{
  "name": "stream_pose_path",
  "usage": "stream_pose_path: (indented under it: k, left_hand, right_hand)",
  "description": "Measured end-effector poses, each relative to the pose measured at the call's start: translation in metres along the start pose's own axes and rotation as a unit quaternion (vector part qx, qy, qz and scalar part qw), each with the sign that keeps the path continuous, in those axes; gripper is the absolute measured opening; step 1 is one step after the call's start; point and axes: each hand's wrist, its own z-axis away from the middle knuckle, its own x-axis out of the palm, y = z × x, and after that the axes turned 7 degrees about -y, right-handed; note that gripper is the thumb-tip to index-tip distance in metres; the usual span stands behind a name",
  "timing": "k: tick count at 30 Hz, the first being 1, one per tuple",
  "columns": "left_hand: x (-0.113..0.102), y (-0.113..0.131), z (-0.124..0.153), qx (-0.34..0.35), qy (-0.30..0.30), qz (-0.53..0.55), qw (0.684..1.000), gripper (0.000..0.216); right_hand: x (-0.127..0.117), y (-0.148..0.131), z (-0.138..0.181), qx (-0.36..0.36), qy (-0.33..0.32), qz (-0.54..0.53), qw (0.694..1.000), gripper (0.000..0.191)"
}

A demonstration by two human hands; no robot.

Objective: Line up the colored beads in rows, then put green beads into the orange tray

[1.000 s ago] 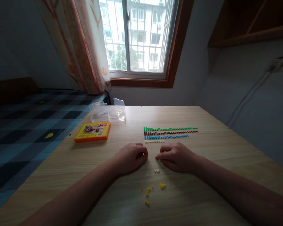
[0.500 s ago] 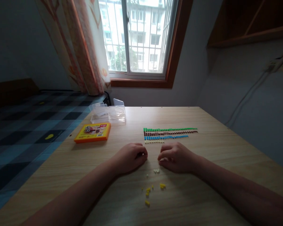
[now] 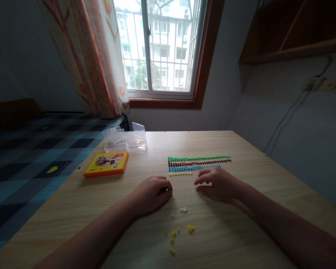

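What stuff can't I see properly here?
In the head view:
Blue row: partly hidden behind the right hand.
Left hand: its curled fingers hide whether it holds anything.
Orange box: its small print is too tiny and blurred.
Bed: cut off by the left edge.

The pale wood-grain tabletop [image 3: 148, 162] carries an orange-and-yellow box [image 3: 106, 164] at its left, with clear plastic boxes [image 3: 125, 142] just beyond. Right of centre run a green row [image 3: 199, 159], a brown row [image 3: 200, 163], a blue row [image 3: 194, 168] and a shorter cream row [image 3: 181, 173] of small blocks. Loose cream blocks [image 3: 183, 210] and yellow blocks [image 3: 173, 235] lie nearer.
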Motion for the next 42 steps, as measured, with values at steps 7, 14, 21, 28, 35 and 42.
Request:
stream_pose_path:
  k: [7,14,21,28,35,42]
  left_hand:
    - [-0.001,0.002,0.0,-0.001,0.001,-0.001,1.0,0.016]
    - [-0.001,0.0,0.0,0.002,-0.001,-0.001,1.0,0.016]
    - [-0.001,0.001,0.0,-0.004,-0.003,-0.004,1.0,0.016]
    - [0.0,0.0,0.0,-0.005,-0.002,-0.002,1.0,0.016]
    - [0.001,-0.001,-0.001,0.0,0.0,-0.01,1.0,0.015]
    - [0.0,0.0,-0.002,-0.002,-0.002,-0.012,1.0,0.016]
  right_hand:
    - [0.003,0.003,-0.001,0.039,-0.02,-0.016,0.999,0.011]
    - [0.005,0.011,-0.003,0.046,0.007,-0.019,0.999,0.015]
    - [0.005,0.017,-0.004,0.048,0.006,-0.016,0.999,0.013]
    - [0.007,0.015,-0.007,0.103,0.023,-0.026,0.994,0.014]
    - [0.011,0.017,-0.014,0.191,0.079,-0.026,0.978,0.016]
    - [0.015,0.014,-0.02,0.216,0.083,-0.019,0.973,0.017]
